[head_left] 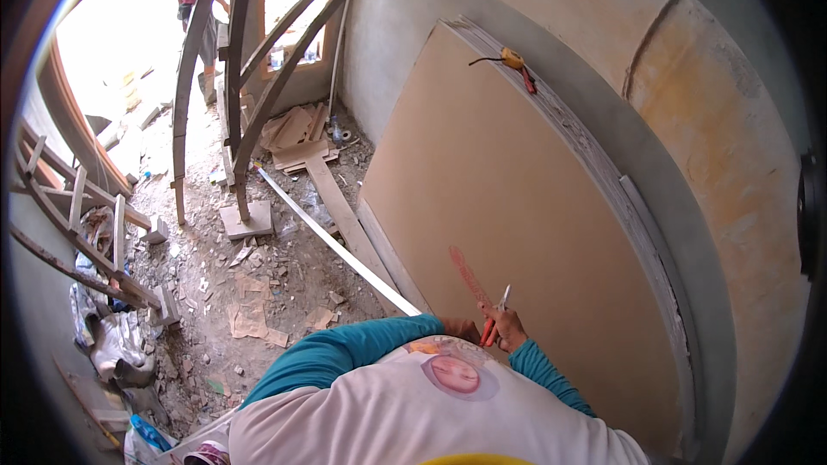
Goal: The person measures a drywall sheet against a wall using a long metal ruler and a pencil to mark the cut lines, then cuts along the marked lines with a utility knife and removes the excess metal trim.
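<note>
My right hand [510, 327] is closed round a pair of snips [490, 332] with red-orange handles. The metal blades point up and away from me, in front of the brown board. My left hand [463, 329] is close beside the handles, partly covered by my shirt, so its fingers do not show well. A long white strip [332, 245] slants from the floor at the far left up to my left forearm, where it passes out of sight.
Large brown boards [517, 181] lean in a stack against the right wall, with a yellow tool [512, 58] on their top edge. Wooden props [234, 77] stand at the far left. Rubble and cardboard scraps [250, 310] litter the floor. Another person [200, 0] stands beyond the doorway.
</note>
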`<state>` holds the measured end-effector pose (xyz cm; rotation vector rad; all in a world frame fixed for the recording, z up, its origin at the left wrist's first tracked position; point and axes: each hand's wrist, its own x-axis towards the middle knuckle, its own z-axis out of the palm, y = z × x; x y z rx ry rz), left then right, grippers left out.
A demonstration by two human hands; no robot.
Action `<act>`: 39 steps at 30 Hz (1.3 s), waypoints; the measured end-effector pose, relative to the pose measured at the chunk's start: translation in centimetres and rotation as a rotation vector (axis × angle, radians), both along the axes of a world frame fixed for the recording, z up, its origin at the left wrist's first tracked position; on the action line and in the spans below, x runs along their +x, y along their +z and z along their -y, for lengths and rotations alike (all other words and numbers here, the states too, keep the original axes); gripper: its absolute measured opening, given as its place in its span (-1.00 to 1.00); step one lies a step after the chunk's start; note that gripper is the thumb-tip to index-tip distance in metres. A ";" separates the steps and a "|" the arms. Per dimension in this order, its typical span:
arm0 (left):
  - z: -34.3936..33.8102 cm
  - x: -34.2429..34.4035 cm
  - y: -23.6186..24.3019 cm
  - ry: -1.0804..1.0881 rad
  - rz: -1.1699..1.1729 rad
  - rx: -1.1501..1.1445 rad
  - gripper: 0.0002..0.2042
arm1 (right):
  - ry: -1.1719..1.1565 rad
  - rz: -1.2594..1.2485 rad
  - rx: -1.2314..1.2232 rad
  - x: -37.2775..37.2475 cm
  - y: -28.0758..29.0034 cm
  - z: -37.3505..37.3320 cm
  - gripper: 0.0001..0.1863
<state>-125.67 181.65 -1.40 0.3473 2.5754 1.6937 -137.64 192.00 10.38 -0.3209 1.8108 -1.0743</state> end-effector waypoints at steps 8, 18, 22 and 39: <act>-0.2 -1.5 -2.2 -0.023 0.028 0.047 -0.89 | 0.110 -0.309 -0.239 4.1 3.2 2.0 -0.75; -0.8 0.1 1.0 0.009 -0.300 0.224 -0.84 | 0.315 -1.533 -0.695 -13.9 25.5 18.6 -0.33; -0.2 0.6 2.5 -0.082 -0.219 0.225 -0.79 | 0.393 -1.867 -0.199 -19.7 27.9 24.0 -0.30; -0.3 0.0 2.9 -0.070 -0.272 0.345 -0.75 | 0.329 -1.625 0.045 -20.1 25.4 48.3 -0.46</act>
